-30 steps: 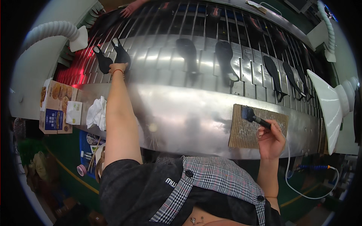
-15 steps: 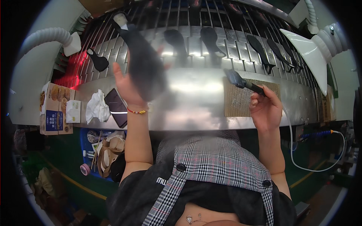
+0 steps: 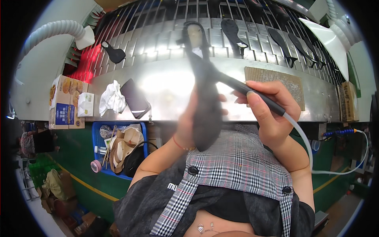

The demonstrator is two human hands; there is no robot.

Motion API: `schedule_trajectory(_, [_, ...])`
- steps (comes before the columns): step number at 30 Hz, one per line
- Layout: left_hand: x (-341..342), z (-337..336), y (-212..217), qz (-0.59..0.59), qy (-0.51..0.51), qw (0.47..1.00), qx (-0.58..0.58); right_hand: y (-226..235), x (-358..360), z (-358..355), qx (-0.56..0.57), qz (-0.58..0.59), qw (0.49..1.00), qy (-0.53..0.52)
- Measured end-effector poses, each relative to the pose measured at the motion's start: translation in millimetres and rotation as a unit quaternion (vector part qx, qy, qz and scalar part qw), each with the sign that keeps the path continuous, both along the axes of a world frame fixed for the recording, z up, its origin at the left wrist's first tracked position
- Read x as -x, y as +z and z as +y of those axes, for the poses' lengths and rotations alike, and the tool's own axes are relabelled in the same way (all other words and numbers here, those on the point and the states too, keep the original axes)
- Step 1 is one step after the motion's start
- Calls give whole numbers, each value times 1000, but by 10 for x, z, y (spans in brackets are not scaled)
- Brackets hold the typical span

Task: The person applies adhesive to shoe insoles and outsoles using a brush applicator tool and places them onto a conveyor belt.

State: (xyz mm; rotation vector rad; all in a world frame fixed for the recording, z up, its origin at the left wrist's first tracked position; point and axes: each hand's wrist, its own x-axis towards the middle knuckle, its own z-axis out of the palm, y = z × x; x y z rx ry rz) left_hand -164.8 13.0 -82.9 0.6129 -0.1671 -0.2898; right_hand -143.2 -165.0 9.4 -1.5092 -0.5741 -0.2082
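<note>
Near the middle, my left hand (image 3: pixel 186 126) is closed around a black shoe (image 3: pixel 207 114), blurred by motion. The shoe is upright in view, with its pale inner lining showing at the far end. My right hand (image 3: pixel 274 108) grips the black handle of a brush (image 3: pixel 252 93) with a white hose running from its near end. The brush's front end meets the shoe's right side in the picture; its head is hidden or blurred there, so I cannot tell whether it touches.
Several black shoe parts (image 3: pixel 282 46) lie on the slatted metal conveyor (image 3: pixel 154 39) beyond. A corrugated cardboard mat (image 3: pixel 292 81) is at right. White tissue (image 3: pixel 112 98), a phone (image 3: pixel 134 98) and a carton (image 3: pixel 61 102) sit at left; a blue bin (image 3: pixel 96 136) stands below. White ducts (image 3: pixel 55 35) flank the bench.
My left hand has brought the shoe right and nearer to me. My right hand has moved the brush in against the shoe's side. The whole view has shifted slightly.
</note>
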Motion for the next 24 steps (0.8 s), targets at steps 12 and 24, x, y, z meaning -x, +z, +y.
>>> schedule_trajectory(12, [70, 3, 228, -54, 180, 980, -68, 103, 133, 153, 196, -209, 958, -3])
schedule_trajectory(24, [-214, 223, 69, -129, 149, 973, 122, -109, 188, 174, 136, -126, 978, 95])
